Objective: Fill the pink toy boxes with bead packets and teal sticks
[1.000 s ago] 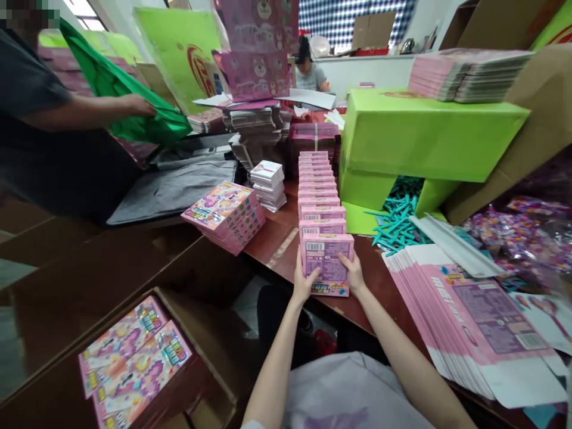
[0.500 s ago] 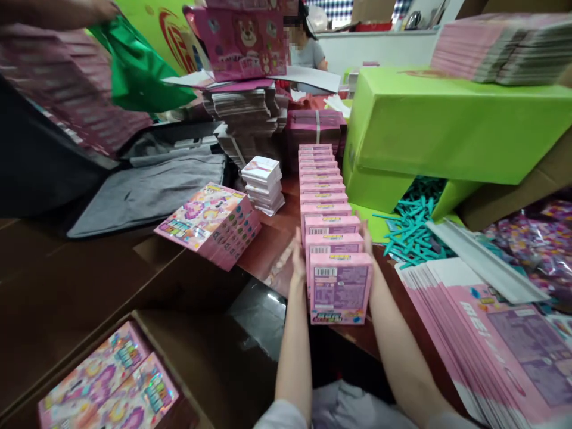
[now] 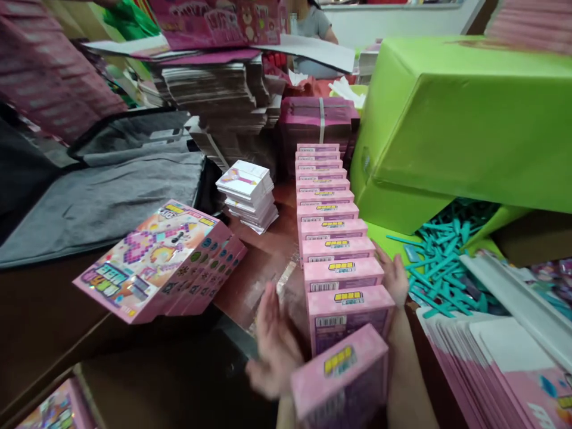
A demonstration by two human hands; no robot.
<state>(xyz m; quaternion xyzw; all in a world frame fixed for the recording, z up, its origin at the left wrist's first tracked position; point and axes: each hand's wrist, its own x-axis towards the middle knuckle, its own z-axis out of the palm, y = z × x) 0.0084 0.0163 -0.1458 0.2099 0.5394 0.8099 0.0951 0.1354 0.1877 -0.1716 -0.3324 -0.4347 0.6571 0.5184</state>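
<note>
A row of pink craft-kit boxes [image 3: 335, 235] stands on edge, running away from me, barcodes toward me. The nearest pink box [image 3: 342, 381] is turned askew and tilted against the others. My left hand [image 3: 274, 345] is open beside the row's near left end, fingers apart and slightly blurred. Along the right side of the row lies my right hand [image 3: 393, 277], its fingers stretched out against or close to the boxes; contact is hard to tell. Left of the row, a stack of kit boxes [image 3: 156, 256] lies flat, printed fronts up. A pile of white cards [image 3: 248, 190] sits behind them.
Right of the row are a green carton [image 3: 447, 119], teal plastic pens [image 3: 442, 256] and flat pink cartons [image 3: 491, 357]. An open cardboard box [image 3: 80, 387] stands lower left. Behind are stacked cardboard sheets [image 3: 210, 89] and a person in grey [image 3: 308, 30].
My view has moved closer and down. My left hand has come off the row's side toward me and opened. The nearest box has tipped and turned out of line.
</note>
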